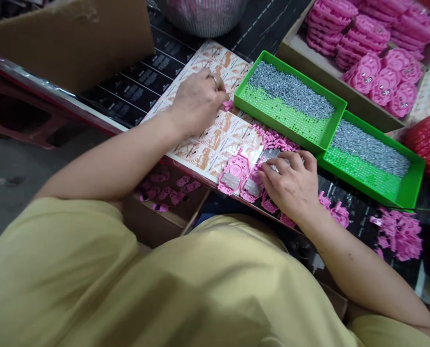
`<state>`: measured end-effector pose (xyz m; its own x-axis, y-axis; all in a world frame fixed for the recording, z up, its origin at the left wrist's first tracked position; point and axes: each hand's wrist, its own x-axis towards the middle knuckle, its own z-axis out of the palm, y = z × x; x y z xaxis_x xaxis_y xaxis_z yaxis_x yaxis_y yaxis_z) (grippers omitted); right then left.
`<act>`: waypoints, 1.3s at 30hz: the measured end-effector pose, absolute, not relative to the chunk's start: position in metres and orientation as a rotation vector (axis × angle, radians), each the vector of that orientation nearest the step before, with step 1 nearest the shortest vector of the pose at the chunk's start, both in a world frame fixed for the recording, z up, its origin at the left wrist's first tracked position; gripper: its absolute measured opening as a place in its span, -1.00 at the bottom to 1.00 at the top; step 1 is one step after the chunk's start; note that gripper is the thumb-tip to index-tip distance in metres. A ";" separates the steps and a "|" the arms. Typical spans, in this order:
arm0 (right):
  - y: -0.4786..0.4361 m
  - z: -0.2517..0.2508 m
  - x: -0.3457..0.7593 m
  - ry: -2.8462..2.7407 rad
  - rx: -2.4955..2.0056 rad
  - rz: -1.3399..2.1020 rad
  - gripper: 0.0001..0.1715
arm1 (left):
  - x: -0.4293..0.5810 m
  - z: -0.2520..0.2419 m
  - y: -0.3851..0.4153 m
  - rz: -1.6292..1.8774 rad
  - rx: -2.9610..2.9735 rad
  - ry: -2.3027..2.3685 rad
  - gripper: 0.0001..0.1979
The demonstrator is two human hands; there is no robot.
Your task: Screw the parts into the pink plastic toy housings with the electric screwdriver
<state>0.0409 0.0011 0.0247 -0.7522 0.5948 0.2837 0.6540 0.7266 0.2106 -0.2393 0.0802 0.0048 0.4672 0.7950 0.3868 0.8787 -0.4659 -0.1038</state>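
Observation:
My left hand (202, 100) is over the patterned board, its fingers curled together. A small pink plastic piece (228, 104) shows at its fingertips, beside a green tray. My right hand (293, 182) bends over the row of parts at the board's near edge, fingers closed downward; what they pinch is hidden. Left of it lie a pink plastic casing (237, 165) with a grey metal plate (231, 181) and a second pink casing (250, 191), also bearing a plate. Small pink beads or pegs (278, 140) are heaped just beyond the right hand.
Two green perforated trays (289, 132) hold many small silvery screws or pins (290, 89). A cardboard box (310, 82) of stacked pink casings stands behind. Loose pink parts (400, 233) lie right. A red basket (427, 144) and clear bowl (207, 19) stand nearby; another box (70, 46) is left.

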 end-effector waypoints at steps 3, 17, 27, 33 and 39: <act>0.001 0.031 0.049 -2.633 -1.017 -0.439 -0.83 | -0.253 -0.005 0.112 -0.258 -2.408 -1.503 -0.75; 0.007 0.032 0.059 -2.522 -0.899 -0.112 -0.65 | -0.205 0.016 0.037 -1.467 -3.249 -2.044 -0.52; 0.005 0.035 0.045 -2.327 -0.857 0.321 -0.70 | -0.169 0.031 0.007 -1.853 -3.295 -2.318 -0.41; 0.003 0.042 0.030 -2.376 -0.742 -0.242 -0.81 | -0.155 0.019 -0.003 -2.349 -2.889 -2.371 -0.58; 0.021 0.045 0.025 -2.378 -0.732 -0.222 -0.85 | -0.163 0.024 -0.008 -2.022 -2.966 -2.125 -0.64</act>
